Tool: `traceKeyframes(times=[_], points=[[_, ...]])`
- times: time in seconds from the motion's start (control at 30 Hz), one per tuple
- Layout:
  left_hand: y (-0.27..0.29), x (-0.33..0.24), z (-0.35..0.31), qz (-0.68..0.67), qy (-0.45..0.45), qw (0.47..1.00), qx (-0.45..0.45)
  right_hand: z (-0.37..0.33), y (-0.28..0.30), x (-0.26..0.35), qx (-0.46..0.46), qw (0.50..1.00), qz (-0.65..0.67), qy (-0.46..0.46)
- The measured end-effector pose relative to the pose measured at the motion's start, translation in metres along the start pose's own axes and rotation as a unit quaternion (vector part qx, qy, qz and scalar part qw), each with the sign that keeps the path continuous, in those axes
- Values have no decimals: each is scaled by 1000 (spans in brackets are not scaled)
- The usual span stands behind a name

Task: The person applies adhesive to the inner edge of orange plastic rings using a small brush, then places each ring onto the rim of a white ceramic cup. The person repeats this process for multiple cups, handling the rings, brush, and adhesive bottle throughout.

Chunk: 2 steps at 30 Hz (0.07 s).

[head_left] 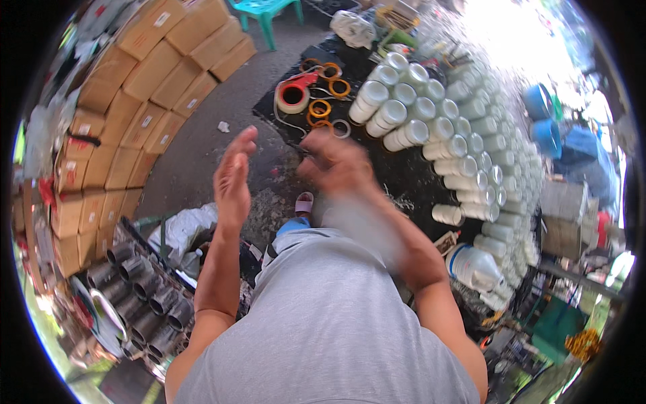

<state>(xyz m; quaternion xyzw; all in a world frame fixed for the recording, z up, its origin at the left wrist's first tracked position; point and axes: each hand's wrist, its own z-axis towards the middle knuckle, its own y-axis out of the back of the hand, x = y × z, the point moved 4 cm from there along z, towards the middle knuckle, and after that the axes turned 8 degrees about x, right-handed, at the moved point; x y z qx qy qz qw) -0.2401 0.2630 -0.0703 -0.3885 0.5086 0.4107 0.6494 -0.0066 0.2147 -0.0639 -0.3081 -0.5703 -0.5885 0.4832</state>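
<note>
My left hand (233,180) is raised on the left with its fingers stretched out, holding nothing. Opposite it, my right hand (336,161) is smeared by motion over the edge of a black surface (397,176), so its finger grip is unclear. A blurred pale shape (367,232) shows beside my right wrist; I cannot make out what it is. Just beyond the right hand lie a red tape dispenser with a tape roll (292,97) and several yellow-brown tape rings (319,109). Many whitish glass-like cylinders (414,132) stand in rows to the right.
Cardboard boxes (139,123) are stacked at the left. Dark pipe-like tubes (145,289) lie at lower left near a white sack (182,229). A turquoise plastic stool (266,12) stands far off. A white plastic jug (473,266) and blue containers (542,138) are on the right.
</note>
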Motion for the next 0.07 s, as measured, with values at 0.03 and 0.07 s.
traceKeyframes(times=[0.03, 0.07], points=[[15, 37, -16, 10, 93, 995, -26, 15, 45, 41, -79, 996, -25, -28], [28, 80, -33, 10, 190, 981, -32, 11, 42, 43, -78, 996, -20, -27]])
